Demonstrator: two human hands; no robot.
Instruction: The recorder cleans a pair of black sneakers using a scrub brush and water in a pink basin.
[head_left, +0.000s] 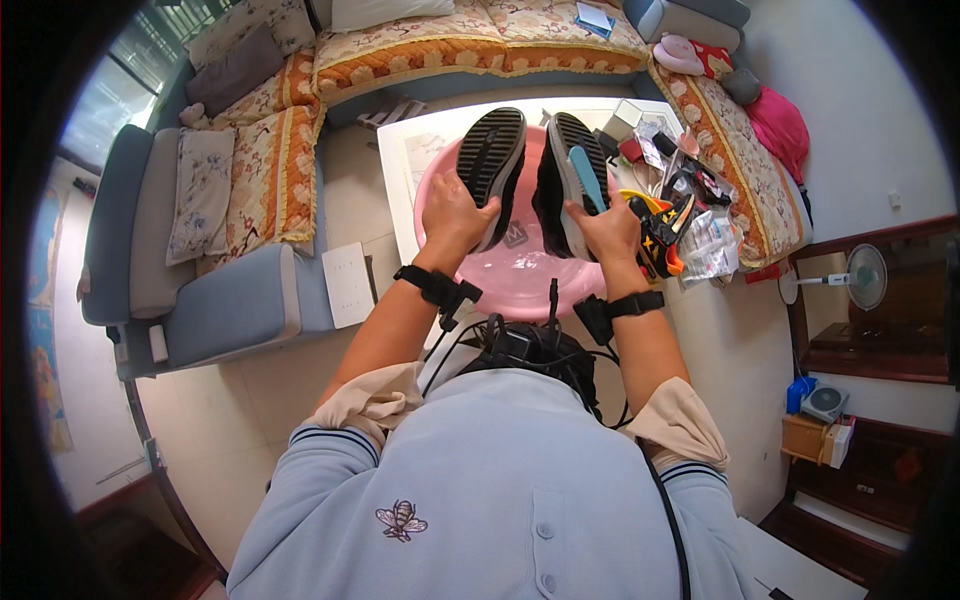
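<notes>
My left hand (454, 215) grips a black shoe (491, 157) with a ridged dark sole turned up towards me. A second black shoe with a pale sole edge (561, 187) is in my right hand (611, 229), which also holds a light blue brush or scraper handle (587, 176) against that shoe's sole. Whether the blue tool has bristles cannot be seen. Both shoes are held apart, side by side, over a pink plastic basin (525, 300). A dark printed mark shows inside the basin, and its bottom has bright reflections.
The basin stands on a white table (397, 154). Crowded at its right are a white box (622, 118), clear plastic packaging (709, 244) and black and orange items (664, 232). Sofas with floral covers (409, 52) surround the table. Black cables (555, 364) hang between my arms. A white stool (348, 283) stands at left.
</notes>
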